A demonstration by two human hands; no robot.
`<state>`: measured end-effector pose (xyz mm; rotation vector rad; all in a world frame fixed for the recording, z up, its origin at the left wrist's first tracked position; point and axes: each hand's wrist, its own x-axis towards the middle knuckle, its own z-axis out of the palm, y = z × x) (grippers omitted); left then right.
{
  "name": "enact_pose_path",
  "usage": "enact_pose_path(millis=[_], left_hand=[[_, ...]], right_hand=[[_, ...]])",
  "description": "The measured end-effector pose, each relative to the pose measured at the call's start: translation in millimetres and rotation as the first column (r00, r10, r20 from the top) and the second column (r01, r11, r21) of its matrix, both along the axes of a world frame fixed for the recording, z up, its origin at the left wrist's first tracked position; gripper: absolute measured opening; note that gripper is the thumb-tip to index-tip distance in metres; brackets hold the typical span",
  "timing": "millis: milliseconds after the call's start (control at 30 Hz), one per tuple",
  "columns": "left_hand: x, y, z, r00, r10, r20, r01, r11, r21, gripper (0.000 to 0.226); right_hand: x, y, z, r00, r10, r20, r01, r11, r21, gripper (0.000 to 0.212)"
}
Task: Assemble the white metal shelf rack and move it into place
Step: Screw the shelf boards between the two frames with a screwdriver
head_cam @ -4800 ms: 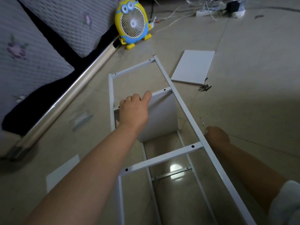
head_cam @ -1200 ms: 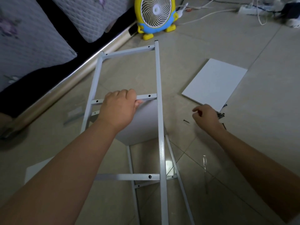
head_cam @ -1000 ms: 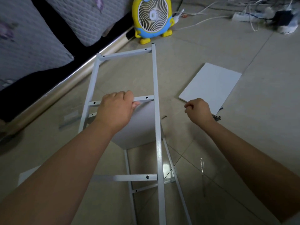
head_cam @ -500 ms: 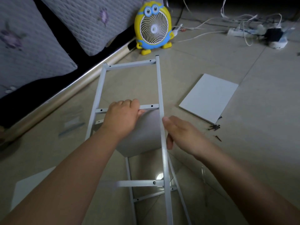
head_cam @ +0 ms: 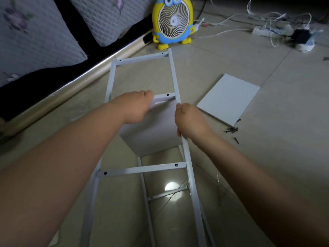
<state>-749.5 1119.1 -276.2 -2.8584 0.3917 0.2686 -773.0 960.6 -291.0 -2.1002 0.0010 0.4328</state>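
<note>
Head view (the only view).

The white rack frame lies along the tiled floor. Its far end is near the yellow fan and its near end runs out at the bottom edge. One shelf panel stands inside the frame, its top edge just under the middle rung.

Hands are apart, one on each side of the panel.
- Left hand lies over the middle rung with its fingers curled down on it, apparently pinning the panel edge to the rung.
- Right hand is wrapped round the right upright. Whether it also carries a screw, I cannot tell.

Step in hand, as judged: lining the panel up with the rung ahead of fastening. The hole at the rung's right end is open, with no screw in it.

To do it well:
- Press the panel flush and square against the rung with the left hand.
- Steady the upright with the right hand so the frame does not twist.
- Match the panel's fixing point to the rung hole before reaching for hardware.
- Start the screw by finger, and leave final tightening until every panel is seated.

Supplies: screws sit in a small heap on the floor, just beside the spare panel, to the right of the frame and near the right hand.

Risk: if the left hand lets go early, the panel probably tips inside the frame.
</note>
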Motion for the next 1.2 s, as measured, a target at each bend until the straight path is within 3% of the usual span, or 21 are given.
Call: enact_pose_path(millis=[467, 667, 833, 1200], left_hand=[[-13.3, -1.9, 11.1, 0.998, 0.051, 0.032, -0.055, 0.992, 0.116, 0.032], [-12.5, -8.7, 10.0, 0.994, 0.102, 0.023, -0.105, 0.979, 0.177, 0.024], [-14.0, -15.6, 10.6, 0.991, 0.126, 0.039, -0.131, 0.973, 0.189, 0.026], [-16.4, -29.1, 12.0, 0.986, 0.162, 0.037, -0.166, 0.978, 0.131, 0.031]], right_hand=[[1.9, 7.6, 0.8, 1.000, 0.013, 0.001, -0.013, 0.995, -0.098, 0.040], [5.0, 5.9, 10.3, 0.996, 0.080, -0.041, -0.086, 0.984, -0.154, 0.024], [15.2, 0.8, 8.4, 0.988, 0.151, 0.013, -0.145, 0.965, -0.219, 0.028], [10.4, -8.3, 10.4, 0.992, 0.114, -0.063, -0.117, 0.991, -0.063, 0.039]])
